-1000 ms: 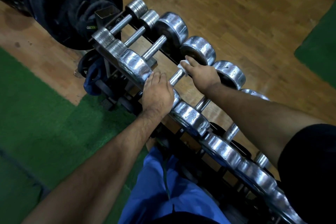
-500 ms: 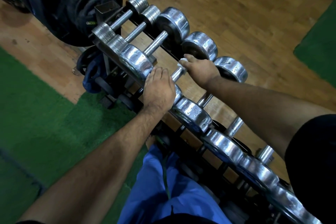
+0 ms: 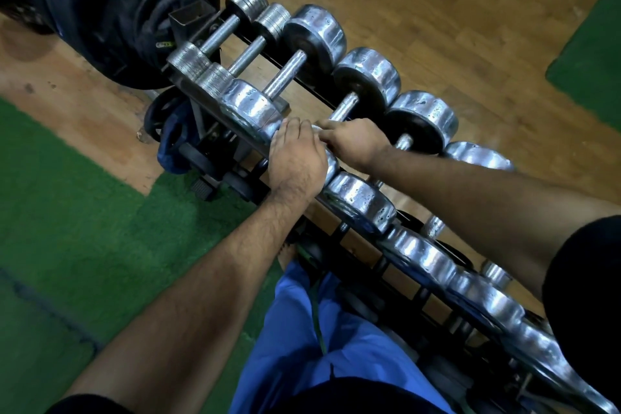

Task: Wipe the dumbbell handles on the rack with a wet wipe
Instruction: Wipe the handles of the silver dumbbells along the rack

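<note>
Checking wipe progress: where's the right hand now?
Head view, centre: the right hand grips the near end of the fourth dumbbell's handle, fingers touching the left hand, which rests on that dumbbell's near head.

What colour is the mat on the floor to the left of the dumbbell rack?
Green: the mat shows best in the head view.

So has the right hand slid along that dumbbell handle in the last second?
Yes. The right hand has slid down the handle, away from the far weight head toward the left hand.
</note>
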`<state>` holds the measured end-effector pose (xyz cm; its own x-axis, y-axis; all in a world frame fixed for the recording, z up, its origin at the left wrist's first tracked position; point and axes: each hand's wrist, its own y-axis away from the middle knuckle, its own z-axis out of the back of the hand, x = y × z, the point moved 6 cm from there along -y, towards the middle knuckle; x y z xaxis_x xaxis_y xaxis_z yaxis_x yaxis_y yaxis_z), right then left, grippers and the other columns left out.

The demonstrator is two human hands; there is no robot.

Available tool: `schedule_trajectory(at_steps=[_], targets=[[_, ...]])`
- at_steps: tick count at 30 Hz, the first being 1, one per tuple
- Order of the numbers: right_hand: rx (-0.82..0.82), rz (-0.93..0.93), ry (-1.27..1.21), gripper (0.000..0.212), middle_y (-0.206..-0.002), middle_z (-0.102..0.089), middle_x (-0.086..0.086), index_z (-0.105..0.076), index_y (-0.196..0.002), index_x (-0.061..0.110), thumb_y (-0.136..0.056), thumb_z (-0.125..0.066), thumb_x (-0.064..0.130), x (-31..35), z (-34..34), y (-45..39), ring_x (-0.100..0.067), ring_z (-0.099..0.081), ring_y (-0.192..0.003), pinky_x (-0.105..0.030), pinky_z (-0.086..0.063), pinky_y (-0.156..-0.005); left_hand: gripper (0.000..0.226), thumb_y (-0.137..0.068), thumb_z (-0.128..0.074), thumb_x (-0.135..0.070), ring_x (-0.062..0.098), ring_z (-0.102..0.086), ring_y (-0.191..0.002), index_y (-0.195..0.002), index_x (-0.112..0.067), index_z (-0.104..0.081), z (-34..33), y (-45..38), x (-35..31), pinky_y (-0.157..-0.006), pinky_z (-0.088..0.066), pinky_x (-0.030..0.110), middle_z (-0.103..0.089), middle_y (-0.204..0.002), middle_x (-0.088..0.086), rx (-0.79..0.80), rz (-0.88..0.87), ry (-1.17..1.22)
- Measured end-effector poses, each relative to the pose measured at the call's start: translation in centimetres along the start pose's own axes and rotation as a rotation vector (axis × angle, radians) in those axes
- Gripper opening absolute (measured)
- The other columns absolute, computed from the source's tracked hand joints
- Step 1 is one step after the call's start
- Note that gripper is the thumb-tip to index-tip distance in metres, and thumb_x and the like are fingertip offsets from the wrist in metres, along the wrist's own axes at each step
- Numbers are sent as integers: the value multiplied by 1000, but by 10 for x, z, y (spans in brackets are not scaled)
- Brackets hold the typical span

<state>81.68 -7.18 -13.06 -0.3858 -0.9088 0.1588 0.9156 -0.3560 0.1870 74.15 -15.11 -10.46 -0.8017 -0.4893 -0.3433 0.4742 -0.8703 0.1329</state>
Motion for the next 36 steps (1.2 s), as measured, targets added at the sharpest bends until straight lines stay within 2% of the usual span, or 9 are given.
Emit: schedule_trajectory(at_steps=[6, 8, 10, 15, 20, 24, 27, 31, 36], targets=[[-199, -378, -314, 41, -140, -57, 15, -60, -132, 39, -92, -61, 37, -47, 16, 30, -18, -64, -116, -35, -55, -88, 46, -100, -37, -26, 32, -35, -141, -139, -3, -48, 1, 0, 0, -119, -26, 42, -45, -147, 17, 0, -4, 6], [-271, -535, -564, 31, -109, -74, 10, -69, -119, 36, -89, -64, 38, -44, 12, 37, -18, -72, -89, -35, -58, -75, 45, -100, -38, -24, 33, -36, -140, -138, -2, -50, 2, 1, -2, -119, -27, 43, -47, -146, 17, -11, -3, 9], [-350, -711, -934, 18, -77, -71, 8, -74, -104, 27, -90, -66, 36, -42, 6, 40, -16, -69, -57, -31, -58, -58, 45, -100, -38, -24, 34, -38, -139, -136, -1, -51, 2, 1, -3, -118, -28, 44, -49, -143, 18, -14, -11, 6], [-306, -1158, -1634, 15, -73, -58, -7, -63, -100, 13, -99, -58, 27, -36, -16, 50, -14, -54, -49, -25, -47, -44, 44, -100, -38, -24, 34, -41, -136, -135, -1, -52, 3, 1, -3, -116, -31, 44, -51, -141, 18, -26, -10, 11], [-245, -1223, -1851, 19, -71, -55, -3, -55, -108, 15, -105, -45, 31, -33, -27, 26, -6, -48, -44, -17, -40, -38, 46, -99, -35, -26, 33, -42, -135, -134, -2, -52, 1, 1, -2, -116, -32, 45, -52, -140, 17, -40, -22, 12], [-258, -1321, -1933, 31, -62, -49, 0, -66, -104, 9, -102, -45, 32, -45, -38, 5, -2, -40, -35, -13, -31, -35, 48, -99, -33, -28, 32, -41, -136, -135, -4, -51, -1, 2, -1, -116, -32, 46, -50, -142, 16, -56, -25, 10], [-307, -1230, -2119, 28, -62, -43, 2, -58, -92, 15, -103, -44, 37, -39, -44, -2, -3, -36, -42, -14, -28, -36, 51, -97, -28, -29, 32, -43, -135, -134, -3, -52, -1, 3, -1, -115, -32, 46, -51, -140, 16, -82, -32, 5], [-128, -1086, -2234, 30, -58, -36, 2, -48, -86, 16, -102, -47, 41, -18, -63, 5, -4, -32, -40, -15, -22, -30, 50, -98, -29, -28, 33, -41, -136, -135, -4, -52, -1, 5, -2, -117, -29, 47, -51, -141, 16, -96, -13, 21], [-375, -1044, -2451, 26, -50, -37, 5, -52, -85, 17, -102, -48, 37, -43, -54, -8, -1, -30, -33, -13, -21, -33, 47, -99, -33, -27, 32, -39, -138, -138, -5, -49, -1, 5, -1, -118, -28, 45, -49, -143, 15, -87, -22, 4]])
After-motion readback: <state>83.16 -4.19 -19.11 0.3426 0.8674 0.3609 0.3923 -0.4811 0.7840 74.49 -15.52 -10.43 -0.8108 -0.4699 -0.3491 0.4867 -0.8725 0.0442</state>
